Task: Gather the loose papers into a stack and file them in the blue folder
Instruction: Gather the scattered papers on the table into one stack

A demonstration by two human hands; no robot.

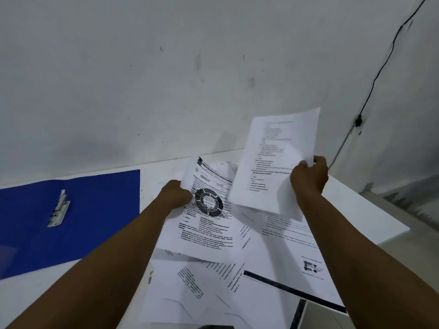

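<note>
Loose printed white papers [204, 288] still scattered at table's near edge — left hand [174, 194] pinches ring-diagram sheet [206, 210], right hand [308, 179] pinches list sheet [275, 160]; gathering step — next, merge both, then open blue plastic folder [95, 210].

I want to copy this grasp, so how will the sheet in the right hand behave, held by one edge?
Probably floppy: the sheet curves above the right hand, which pinches its right edge. Likely very light, since one pinch holds it up. It may slip or crease, being thin paper held at one spot.

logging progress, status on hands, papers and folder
Left hand grips the ring-diagram sheet; right hand grips a list sheet. Loose papers unstacked. Blue folder open, unobstructed.
</note>
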